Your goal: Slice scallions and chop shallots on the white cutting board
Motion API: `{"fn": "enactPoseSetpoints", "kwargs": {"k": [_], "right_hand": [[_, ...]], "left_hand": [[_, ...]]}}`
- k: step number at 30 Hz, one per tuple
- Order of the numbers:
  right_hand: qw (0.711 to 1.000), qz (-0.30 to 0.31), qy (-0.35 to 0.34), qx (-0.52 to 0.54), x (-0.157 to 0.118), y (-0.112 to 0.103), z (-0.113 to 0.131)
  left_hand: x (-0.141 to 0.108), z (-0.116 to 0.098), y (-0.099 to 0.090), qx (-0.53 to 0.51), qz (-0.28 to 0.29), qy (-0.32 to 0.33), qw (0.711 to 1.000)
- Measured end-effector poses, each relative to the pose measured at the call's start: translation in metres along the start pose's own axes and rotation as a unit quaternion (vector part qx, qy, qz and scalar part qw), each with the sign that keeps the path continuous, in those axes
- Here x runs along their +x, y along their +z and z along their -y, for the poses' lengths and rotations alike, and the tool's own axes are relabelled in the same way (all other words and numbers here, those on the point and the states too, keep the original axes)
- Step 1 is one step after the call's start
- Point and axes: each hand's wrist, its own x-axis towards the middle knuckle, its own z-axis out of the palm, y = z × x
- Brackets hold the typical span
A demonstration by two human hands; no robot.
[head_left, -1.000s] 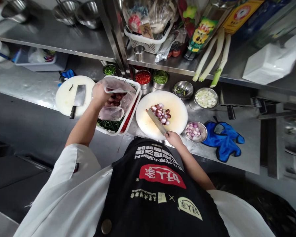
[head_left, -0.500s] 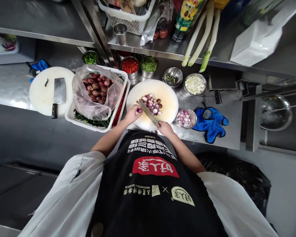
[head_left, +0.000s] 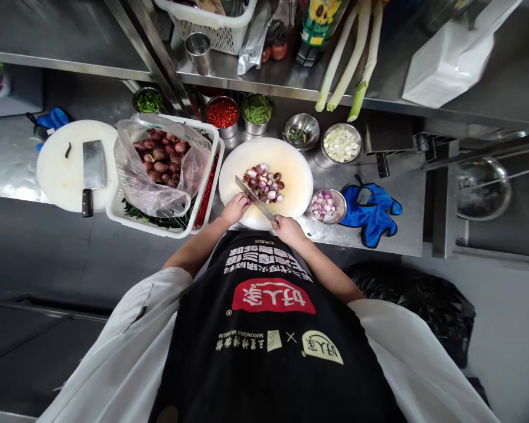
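Note:
My right hand (head_left: 290, 230) is closed round the handle of a kitchen knife (head_left: 256, 201), whose blade slants up and left over the round white cutting board (head_left: 296, 170). At the board's near left edge, my left hand (head_left: 236, 208) presses a purple shallot (head_left: 247, 201) down with its fingertips, close beside the blade; the fingers mostly cover it. Beyond the knife lies a pile of shallots (head_left: 264, 182), some peeled and pale, some with brown-red skin. A steel bowl of peeled shallots (head_left: 328, 206) stands right of the board.
Left is a white basket (head_left: 158, 228) with a plastic bag of unpeeled shallots (head_left: 161, 158), then a second board (head_left: 57, 176) bearing a cleaver (head_left: 94, 167). Steel bowls with chopped chillies (head_left: 223, 114) and green beans (head_left: 256, 111) stand behind. Blue gloves (head_left: 370, 214) lie right, below a shelf with leeks (head_left: 346, 59).
My left fingers have come down over the shallot, which was held up between the fingertips before. The blade is now lower and closer to those fingers. The whole view has shifted slightly.

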Motion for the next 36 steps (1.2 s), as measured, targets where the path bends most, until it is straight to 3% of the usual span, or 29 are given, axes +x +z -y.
{"fn": "enactPoseSetpoints", "kwargs": {"k": [7, 14, 17, 22, 28, 30, 36], "right_hand": [[1.0, 0.015, -0.008, 0.004, -0.004, 0.0, -0.009], [0.999, 0.021, -0.002, 0.031, 0.042, 0.01, 0.016], [0.999, 0.019, 0.002, 0.04, 0.053, 0.015, 0.022], [0.999, 0.025, 0.011, 0.044, 0.038, 0.022, 0.002], [0.999, 0.013, 0.028, 0.044, 0.025, 0.018, -0.021], [0.998, 0.012, 0.028, 0.05, 0.024, 0.017, -0.022], [0.999, 0.008, 0.031, 0.045, 0.015, 0.015, -0.017]], "left_hand": [[-0.002, 0.007, 0.005, 0.002, -0.009, 0.013, 1.0], [-0.003, 0.001, 0.001, -0.004, 0.001, 0.008, 1.0], [-0.003, -0.008, -0.005, -0.009, -0.002, -0.033, 0.999], [0.007, -0.017, -0.017, -0.015, 0.038, -0.172, 0.984], [0.018, -0.004, -0.033, -0.048, 0.1, -0.169, 0.979], [0.02, -0.001, -0.034, -0.07, 0.083, -0.155, 0.982], [0.012, 0.002, -0.017, -0.165, -0.045, -0.121, 0.978]]}}
